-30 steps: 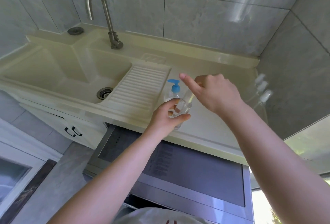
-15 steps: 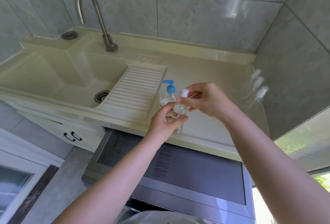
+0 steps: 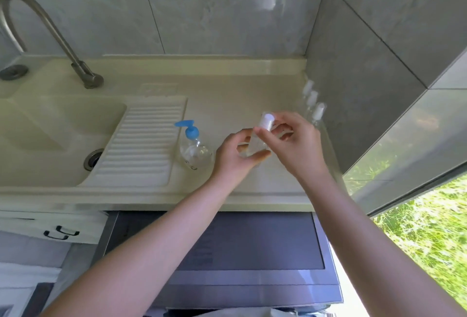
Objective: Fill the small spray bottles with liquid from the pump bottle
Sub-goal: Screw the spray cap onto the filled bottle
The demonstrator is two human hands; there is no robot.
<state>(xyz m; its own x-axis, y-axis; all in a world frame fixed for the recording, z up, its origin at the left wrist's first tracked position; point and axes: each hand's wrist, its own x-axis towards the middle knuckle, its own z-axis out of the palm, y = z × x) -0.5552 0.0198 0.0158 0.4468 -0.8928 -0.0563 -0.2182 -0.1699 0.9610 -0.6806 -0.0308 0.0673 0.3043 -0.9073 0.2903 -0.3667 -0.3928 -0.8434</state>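
Observation:
My left hand point(image 3: 237, 156) grips the clear body of a small spray bottle point(image 3: 257, 143) above the counter. My right hand point(image 3: 294, 145) pinches the bottle's white spray top point(image 3: 266, 120) between thumb and fingers. The bottle leans, top toward the back right. To its left a clear pump bottle point(image 3: 195, 151) with a blue pump head stands on the cream counter point(image 3: 227, 104), untouched. Three more small spray bottles point(image 3: 313, 107) with white tops stand in a row against the right wall.
A cream sink point(image 3: 50, 134) with a ribbed washboard point(image 3: 141, 145) and a metal tap point(image 3: 50, 33) lies to the left. Grey tiled walls close the back and right. A grey appliance point(image 3: 227, 253) sits below the counter edge. Grass shows outside at the right.
The view has swung right and closer. My right hand came down from a pointing pose onto the white spray top and now pinches it, while my left hand kept hold of the bottle.

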